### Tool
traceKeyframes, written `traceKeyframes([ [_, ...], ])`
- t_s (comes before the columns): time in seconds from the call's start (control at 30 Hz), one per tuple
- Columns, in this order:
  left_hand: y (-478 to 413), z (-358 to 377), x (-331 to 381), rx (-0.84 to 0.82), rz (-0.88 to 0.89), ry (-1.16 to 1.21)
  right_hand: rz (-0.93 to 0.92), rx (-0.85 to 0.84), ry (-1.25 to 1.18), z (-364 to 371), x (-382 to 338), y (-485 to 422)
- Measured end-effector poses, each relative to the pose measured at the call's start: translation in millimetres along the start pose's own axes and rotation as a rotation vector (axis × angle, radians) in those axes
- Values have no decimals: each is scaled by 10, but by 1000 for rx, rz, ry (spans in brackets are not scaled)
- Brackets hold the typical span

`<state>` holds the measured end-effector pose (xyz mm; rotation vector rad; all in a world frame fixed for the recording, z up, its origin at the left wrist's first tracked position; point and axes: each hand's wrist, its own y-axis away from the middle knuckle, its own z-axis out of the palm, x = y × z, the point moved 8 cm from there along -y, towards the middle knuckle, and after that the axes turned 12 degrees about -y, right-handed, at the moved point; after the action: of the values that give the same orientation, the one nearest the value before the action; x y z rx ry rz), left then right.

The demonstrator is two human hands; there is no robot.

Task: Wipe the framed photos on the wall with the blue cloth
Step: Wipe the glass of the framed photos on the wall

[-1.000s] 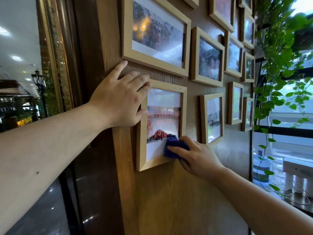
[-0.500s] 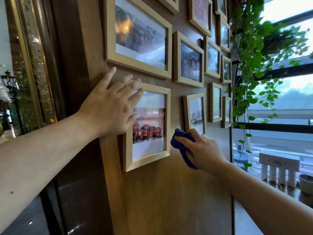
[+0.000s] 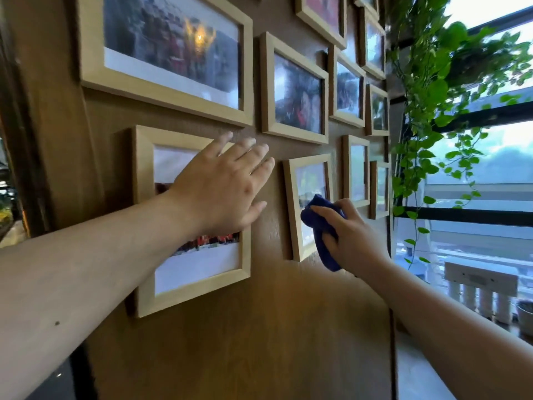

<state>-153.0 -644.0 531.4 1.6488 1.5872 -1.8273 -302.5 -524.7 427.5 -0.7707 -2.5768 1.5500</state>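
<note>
— Blue cloth (image 3: 320, 223) is bunched in the right hand (image 3: 350, 235), fingers curled round it, pressed on the glass of a small wooden frame (image 3: 292, 209) low on the wall (image 3: 259, 327).

— And the left hand (image 3: 222, 187)?

— Spread flat, holding nothing, over the upper right corner of the bigger frame (image 3: 144, 220) just beside it, fingertips on bare wall.

— Anything else nearby?

— More framed photos above, a trailing green plant (image 3: 427, 90) by the window (image 3: 490, 174).
</note>
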Motion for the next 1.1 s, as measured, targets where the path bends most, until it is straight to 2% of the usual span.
traceKeyframes([
  [0.23,-566,289,350,-98,-16,-55,62,69,-273,100,722,-279],
  [0.5,-991,665,616,-212,-56,-61,-1,132,-380,168,982,-720],
  [0.83,-1186,975,685,-284,-172,-77,-265,135,-225,372,609,-1039],
  [0.97,-1203,1021,714,-266,-173,-99,-345,141,-179,389,697,-1054],
  [1.1,-1199,1013,690,-237,-189,-77,-246,138,-122,432,1103,-1087],
])
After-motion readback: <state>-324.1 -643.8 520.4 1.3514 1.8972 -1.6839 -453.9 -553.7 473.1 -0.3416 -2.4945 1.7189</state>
